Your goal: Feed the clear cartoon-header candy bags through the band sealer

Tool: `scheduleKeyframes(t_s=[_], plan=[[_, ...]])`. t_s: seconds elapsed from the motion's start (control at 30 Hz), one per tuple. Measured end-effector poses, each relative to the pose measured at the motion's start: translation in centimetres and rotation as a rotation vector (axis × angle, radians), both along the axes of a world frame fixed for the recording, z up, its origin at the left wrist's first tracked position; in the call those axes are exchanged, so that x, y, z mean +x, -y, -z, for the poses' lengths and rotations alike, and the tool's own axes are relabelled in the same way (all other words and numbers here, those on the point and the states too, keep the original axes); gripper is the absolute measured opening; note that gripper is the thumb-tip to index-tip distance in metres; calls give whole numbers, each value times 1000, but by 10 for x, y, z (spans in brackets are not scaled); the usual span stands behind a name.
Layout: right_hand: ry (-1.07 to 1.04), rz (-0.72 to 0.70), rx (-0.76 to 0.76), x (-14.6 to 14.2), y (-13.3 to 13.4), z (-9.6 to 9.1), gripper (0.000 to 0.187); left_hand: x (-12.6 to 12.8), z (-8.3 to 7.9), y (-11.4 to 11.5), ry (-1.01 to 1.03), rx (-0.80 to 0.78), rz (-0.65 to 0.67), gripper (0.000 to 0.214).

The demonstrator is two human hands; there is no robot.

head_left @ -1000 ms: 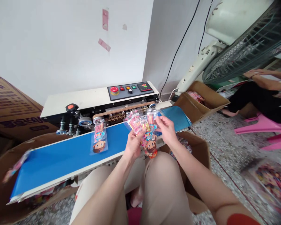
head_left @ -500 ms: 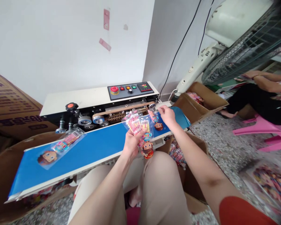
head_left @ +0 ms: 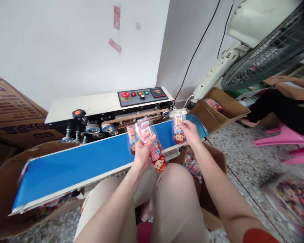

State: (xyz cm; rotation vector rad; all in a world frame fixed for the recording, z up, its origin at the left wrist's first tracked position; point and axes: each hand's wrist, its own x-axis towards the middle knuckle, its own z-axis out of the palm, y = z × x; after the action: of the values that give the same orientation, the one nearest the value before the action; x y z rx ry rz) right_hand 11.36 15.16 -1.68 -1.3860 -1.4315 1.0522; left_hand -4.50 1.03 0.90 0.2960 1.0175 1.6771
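Note:
My left hand point(head_left: 142, 153) is closed round a fanned bunch of clear cartoon-printed packets point(head_left: 147, 136) above the near edge of the blue conveyor belt point(head_left: 78, 165). My right hand point(head_left: 191, 131) pinches a single packet point(head_left: 178, 128) upright over the belt's right end, just in front of the sealing machine point(head_left: 111, 109). Another packet point(head_left: 132, 138) lies on the belt behind the bunch, partly hidden by it.
A cardboard box point(head_left: 5, 189) sits under the belt's left end, another box point(head_left: 212, 158) of packets by my right knee, a third point(head_left: 223, 104) further right. A standing fan point(head_left: 263, 40) leans overhead at right. Another person point(head_left: 288, 98) sits beyond on a pink chair point(head_left: 286, 138).
The packet that rode the belt leftward has dropped off its left end. My right hand set one packet at the sealer's mouth and now holds another packet upright over the belt's right end.

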Motion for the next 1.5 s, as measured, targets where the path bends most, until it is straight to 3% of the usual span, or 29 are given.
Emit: scheduleKeyframes(t_s=[0.1,0.2,0.3,0.37,0.5,0.6,0.73,0.83,0.93,1.0,1.07,1.13,1.3,1.4,1.5], plan=[[434,-41,103,10,-45,4,38,-1,1,0,-41,18,-13,45],[530,-81,118,4,-55,3,30,-1,0,0,-57,21,-9,42],[514,-16,239,-7,-29,-2,32,-1,-3,1,-42,5,17,40],[374,-38,290,-15,1,-8,38,-1,-4,2,-36,-2,43,40],[25,-372,130,-32,63,-18,36,1,-4,1,-7,6,83,36],[-90,-296,90,-37,81,-14,34,3,-4,0,6,3,81,37],[-169,-28,37,-15,47,5,35,-1,-5,1,45,-59,87,43],[45,125,104,10,-2,17,32,-3,-4,3,58,-62,135,43],[421,43,142,20,-36,17,25,-3,-3,3,28,-28,143,40],[574,-34,169,15,-38,11,25,-1,-2,2,18,-1,128,41],[616,-19,237,3,-23,2,30,0,-2,1,14,17,106,42],[522,-25,290,-11,5,-6,36,0,-2,1,3,37,86,40],[35,-375,99,-34,78,-16,39,1,-2,-1,4,47,65,36],[9,-293,119,-39,96,-17,38,3,0,-2,28,44,80,37],[58,-177,173,-34,93,-18,39,4,3,-2,46,45,79,37]])
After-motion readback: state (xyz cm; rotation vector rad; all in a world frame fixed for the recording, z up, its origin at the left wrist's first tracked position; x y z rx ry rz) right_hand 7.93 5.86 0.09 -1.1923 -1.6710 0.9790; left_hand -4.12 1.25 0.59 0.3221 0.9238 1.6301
